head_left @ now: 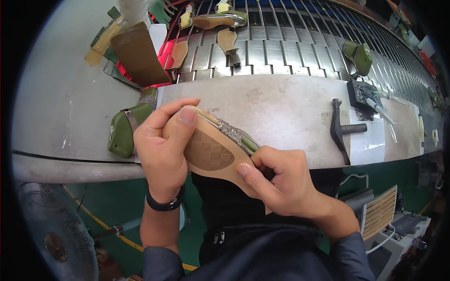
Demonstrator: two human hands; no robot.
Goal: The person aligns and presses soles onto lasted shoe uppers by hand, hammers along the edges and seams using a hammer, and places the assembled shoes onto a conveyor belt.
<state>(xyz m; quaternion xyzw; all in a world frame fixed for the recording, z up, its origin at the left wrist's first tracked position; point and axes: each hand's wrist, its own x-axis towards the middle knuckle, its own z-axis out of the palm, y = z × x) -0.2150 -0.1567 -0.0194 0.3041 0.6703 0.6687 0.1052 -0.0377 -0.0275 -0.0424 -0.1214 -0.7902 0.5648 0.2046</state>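
Both hands hold a shoe (pixel 212 152) in front of me, over the table's near edge. Its tan sole with a checkered patch faces up toward me. A silvery glittering strap and a bit of a green shoe last show along its far side. My left hand (pixel 164 140) is closed round the wide toe end, thumb on the sole's edge. My right hand (pixel 286 180) grips the narrower part, its thumb pressed on the sole; some of its fingers are hidden behind the shoe. Beside my left hand lies another green last (pixel 124 133) with a silvery strap around it.
On the table (pixel 281 107) a hammer (pixel 336 129) lies at the right, near a black block (pixel 358 93) and brush-like tools (pixel 382 112). Beyond runs a slatted metal conveyor (pixel 295 51) carrying soles and lasts. A cardboard piece (pixel 139 54) stands at the far left; a fan (pixel 58 239) is below.
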